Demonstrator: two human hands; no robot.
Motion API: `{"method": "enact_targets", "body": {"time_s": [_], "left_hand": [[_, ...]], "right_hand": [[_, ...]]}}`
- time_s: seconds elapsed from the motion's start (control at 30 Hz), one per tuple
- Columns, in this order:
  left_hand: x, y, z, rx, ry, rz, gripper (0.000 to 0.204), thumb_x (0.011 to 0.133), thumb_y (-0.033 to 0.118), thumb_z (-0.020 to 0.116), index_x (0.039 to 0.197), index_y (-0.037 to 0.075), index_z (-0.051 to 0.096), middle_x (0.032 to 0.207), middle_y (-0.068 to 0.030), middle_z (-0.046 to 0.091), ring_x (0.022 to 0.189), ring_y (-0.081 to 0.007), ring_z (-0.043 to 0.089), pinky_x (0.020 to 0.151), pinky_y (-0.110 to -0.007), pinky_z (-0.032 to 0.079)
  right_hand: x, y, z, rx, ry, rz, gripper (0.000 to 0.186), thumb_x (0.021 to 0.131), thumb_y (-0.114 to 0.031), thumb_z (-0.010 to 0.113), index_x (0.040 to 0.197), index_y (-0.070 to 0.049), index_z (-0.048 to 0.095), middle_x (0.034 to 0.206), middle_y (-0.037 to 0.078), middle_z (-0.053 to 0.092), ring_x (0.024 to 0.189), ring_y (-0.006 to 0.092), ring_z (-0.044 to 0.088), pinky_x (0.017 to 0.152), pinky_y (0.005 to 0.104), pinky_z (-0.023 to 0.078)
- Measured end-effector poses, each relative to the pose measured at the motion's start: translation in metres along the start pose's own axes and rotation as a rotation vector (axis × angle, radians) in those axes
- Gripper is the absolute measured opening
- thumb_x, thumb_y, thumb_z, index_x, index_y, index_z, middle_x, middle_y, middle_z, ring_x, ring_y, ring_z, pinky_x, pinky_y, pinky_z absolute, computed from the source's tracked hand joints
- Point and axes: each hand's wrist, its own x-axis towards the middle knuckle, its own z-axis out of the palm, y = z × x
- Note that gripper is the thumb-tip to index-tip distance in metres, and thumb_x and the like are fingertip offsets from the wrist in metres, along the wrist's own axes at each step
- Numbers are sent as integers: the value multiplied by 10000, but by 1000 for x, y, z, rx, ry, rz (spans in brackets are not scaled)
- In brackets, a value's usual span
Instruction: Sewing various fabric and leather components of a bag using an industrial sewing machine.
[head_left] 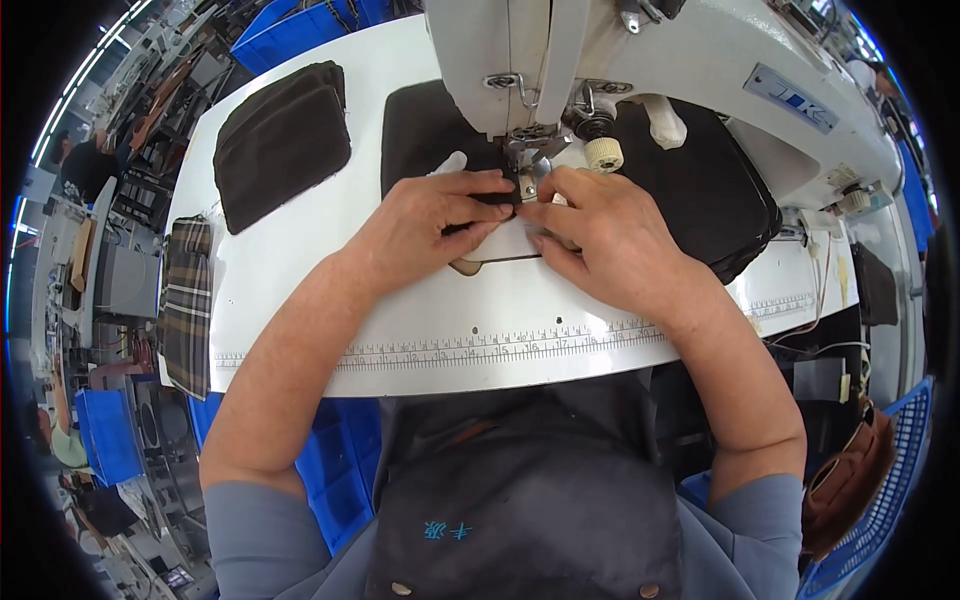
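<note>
The left hand [430, 215] lies flat on the tabletop [300, 310], fingers nearly closed together, pressing a small dark piece [497, 199] of fabric down just left of the presser foot [527, 165]. The right hand [600, 235] lies opposite it, fingers bent and pinching the same piece from the right, the two sets of fingertips almost touching in front of the needle. The piece sits at the middle of the tabletop, directly under the sewing machine [620, 60] head, on top of a pale patch [505, 250] with a curved lower edge. Its long axis runs left to right, across the feed line, so it lies just ahead of both hands, toward the far edge. Both hands are about equally near; the right fingertips are closest to the foot. A dark stack [280, 140] of finished pieces lies near the far left corner, another dark bundle [700, 190] behind the right hand. A plaid cloth [187, 300] hangs over the left edge, and a ruler strip [480, 350] runs along the near edge.
</note>
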Motion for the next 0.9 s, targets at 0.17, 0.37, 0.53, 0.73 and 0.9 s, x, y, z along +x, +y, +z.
{"method": "enact_targets", "body": {"time_s": [0.17, 0.37, 0.53, 0.73, 0.9], "left_hand": [[12, -19, -2, 91, 71, 98, 243, 876, 48, 755, 1115, 42, 800, 1233, -125, 751, 1109, -286, 737, 930, -370, 613], [17, -15, 1, 262, 134, 153, 232, 911, 78, 715, 1128, 54, 795, 1174, -131, 767, 1136, -277, 727, 947, -375, 600], [15, 19, 16, 556, 90, -27, 314, 964, 170, 617, 1204, 25, 758, 1190, -160, 753, 1124, -292, 723, 916, -401, 599], [13, 30, 16, 588, 75, -91, 335, 976, 200, 586, 1213, 34, 755, 1214, -150, 749, 1036, -290, 745, 883, -413, 601], [9, 35, 20, 611, 76, -92, 332, 980, 215, 587, 1214, 56, 761, 1225, -130, 750, 997, -279, 750, 860, -416, 601]], "right_hand": [[2, 0, 8, -98, -16, 105, 233, 856, -155, 738, 1069, -62, 760, 963, 83, 670, 884, 289, 676, 767, 418, 546], [2, -1, 14, -147, 4, 114, 310, 875, -195, 732, 1157, -68, 732, 978, 100, 666, 879, 308, 674, 769, 441, 547], [-3, 2, 17, -123, 27, 142, 311, 874, -211, 732, 1149, -64, 730, 962, 104, 652, 870, 316, 670, 761, 451, 540], [-4, 3, 17, -130, 16, 119, 330, 895, -188, 741, 1197, -56, 716, 1037, 98, 618, 878, 296, 657, 747, 419, 543], [-3, 2, 18, -95, 82, 120, 282, 869, -188, 732, 1117, -55, 734, 938, 94, 629, 847, 311, 660, 741, 442, 537]]}}
